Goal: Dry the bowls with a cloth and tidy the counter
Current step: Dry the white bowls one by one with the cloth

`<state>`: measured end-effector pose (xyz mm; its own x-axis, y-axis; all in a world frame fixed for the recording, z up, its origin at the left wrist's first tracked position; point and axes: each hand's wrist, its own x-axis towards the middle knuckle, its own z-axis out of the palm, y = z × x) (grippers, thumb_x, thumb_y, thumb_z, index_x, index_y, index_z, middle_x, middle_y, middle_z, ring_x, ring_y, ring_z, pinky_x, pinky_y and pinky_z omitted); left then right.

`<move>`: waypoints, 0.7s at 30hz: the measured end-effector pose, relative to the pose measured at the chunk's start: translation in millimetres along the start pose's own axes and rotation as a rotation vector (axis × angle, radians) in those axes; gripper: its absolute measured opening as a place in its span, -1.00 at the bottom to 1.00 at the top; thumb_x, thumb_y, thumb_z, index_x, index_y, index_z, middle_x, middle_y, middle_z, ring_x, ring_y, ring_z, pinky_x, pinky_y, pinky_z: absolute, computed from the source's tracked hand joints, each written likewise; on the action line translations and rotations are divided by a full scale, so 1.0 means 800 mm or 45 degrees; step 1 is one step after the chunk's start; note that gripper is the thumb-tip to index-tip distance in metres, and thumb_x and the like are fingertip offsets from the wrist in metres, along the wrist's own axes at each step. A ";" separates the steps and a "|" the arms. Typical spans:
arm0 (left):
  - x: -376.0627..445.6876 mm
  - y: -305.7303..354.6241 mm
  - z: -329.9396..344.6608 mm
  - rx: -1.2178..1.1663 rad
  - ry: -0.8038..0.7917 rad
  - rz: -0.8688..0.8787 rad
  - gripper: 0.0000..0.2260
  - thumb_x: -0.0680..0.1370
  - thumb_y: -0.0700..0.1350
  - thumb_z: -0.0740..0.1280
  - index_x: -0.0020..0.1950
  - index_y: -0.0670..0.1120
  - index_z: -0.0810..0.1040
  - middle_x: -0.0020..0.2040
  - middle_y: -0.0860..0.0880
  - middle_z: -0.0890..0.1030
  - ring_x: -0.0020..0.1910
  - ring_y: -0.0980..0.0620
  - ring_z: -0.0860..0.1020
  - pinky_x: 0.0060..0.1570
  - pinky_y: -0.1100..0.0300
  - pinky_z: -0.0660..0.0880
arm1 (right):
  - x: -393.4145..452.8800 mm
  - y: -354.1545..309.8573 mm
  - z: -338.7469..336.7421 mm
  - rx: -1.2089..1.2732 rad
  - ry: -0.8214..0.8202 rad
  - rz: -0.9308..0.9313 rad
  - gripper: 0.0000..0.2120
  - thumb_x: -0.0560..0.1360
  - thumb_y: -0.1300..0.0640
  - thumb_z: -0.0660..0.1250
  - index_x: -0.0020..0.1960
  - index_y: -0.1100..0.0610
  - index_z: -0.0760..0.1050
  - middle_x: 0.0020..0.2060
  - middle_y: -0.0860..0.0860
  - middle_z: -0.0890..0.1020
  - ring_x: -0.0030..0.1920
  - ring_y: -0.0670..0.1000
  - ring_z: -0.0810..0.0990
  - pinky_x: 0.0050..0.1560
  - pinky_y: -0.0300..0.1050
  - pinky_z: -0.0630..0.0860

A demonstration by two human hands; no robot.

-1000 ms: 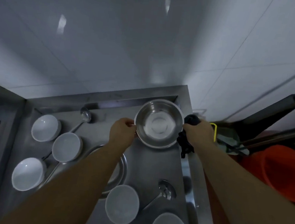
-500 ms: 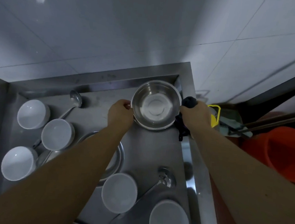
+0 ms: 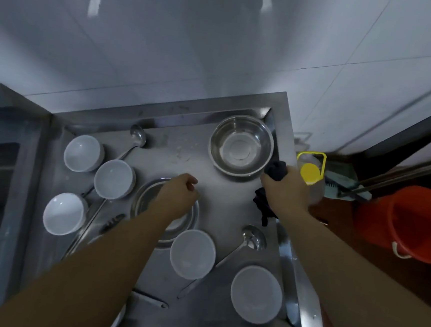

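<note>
Bunched in the right hand (image 3: 286, 193), the dark cloth (image 3: 275, 170) is kept ready for wiping. Just beyond that grip the steel bowl (image 3: 241, 146) stands alone in the counter's (image 3: 221, 205) far corner, seemingly parked as finished. Well to the grip's left, the left hand (image 3: 180, 195) hangs loosely curled and empty over a second steel bowl (image 3: 148, 199), likely next.

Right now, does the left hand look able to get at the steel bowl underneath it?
Probably yes. The left hand hovers loosely curled, holding nothing, directly over the steel bowl mid-counter; nothing lies between them. The right hand grips the dark cloth off to the side.

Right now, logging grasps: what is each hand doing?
Left hand: fingers loosely curled, holding nothing, above a steel bowl.
Right hand: gripping the dark cloth.
</note>
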<state>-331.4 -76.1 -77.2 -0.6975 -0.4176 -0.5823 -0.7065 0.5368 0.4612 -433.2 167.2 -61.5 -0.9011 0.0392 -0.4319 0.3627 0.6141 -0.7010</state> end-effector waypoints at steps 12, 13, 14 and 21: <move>-0.099 -0.114 0.046 0.245 -0.231 -0.143 -0.59 0.61 -0.01 0.40 0.41 -0.13 0.51 0.29 -0.17 0.63 0.21 -0.18 0.61 0.13 0.04 0.56 | -0.136 0.040 0.056 -0.094 -0.316 0.061 -0.80 0.49 0.00 0.42 -0.13 0.10 0.46 -0.32 0.03 0.58 -0.34 -0.02 0.54 -0.41 -0.14 0.28; -0.104 -0.118 0.053 0.232 -0.227 -0.146 -0.61 0.61 -0.02 0.40 0.38 -0.14 0.51 0.26 -0.18 0.63 0.19 -0.19 0.61 0.12 0.02 0.56 | -0.146 0.046 0.059 -0.071 -0.329 0.077 -0.80 0.49 0.01 0.42 -0.14 0.10 0.45 -0.33 0.03 0.57 -0.36 -0.02 0.53 -0.42 -0.16 0.28; -0.107 -0.121 0.058 0.210 -0.214 -0.148 -0.63 0.61 -0.03 0.40 0.37 -0.14 0.51 0.25 -0.18 0.64 0.18 -0.20 0.62 0.09 0.02 0.56 | -0.154 0.052 0.062 -0.055 -0.335 0.089 -0.79 0.49 0.02 0.42 -0.15 0.10 0.45 -0.33 0.03 0.56 -0.37 -0.02 0.52 -0.41 -0.16 0.29; -0.115 -0.123 0.069 0.051 -0.160 -0.265 -0.81 0.59 -0.18 0.33 0.19 -0.15 0.53 0.15 -0.20 0.64 0.12 -0.23 0.62 0.06 -0.01 0.58 | -0.192 0.070 0.066 0.026 -0.346 0.153 -0.77 0.48 0.02 0.45 -0.09 0.19 0.52 -0.28 0.16 0.61 -0.28 0.11 0.59 -0.29 -0.07 0.46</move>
<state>-191.2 -50.5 -106.2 -0.5153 -0.4293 -0.7417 -0.8263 0.4784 0.2972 -262.3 153.6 -64.6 -0.7554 -0.1036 -0.6470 0.4703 0.6018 -0.6455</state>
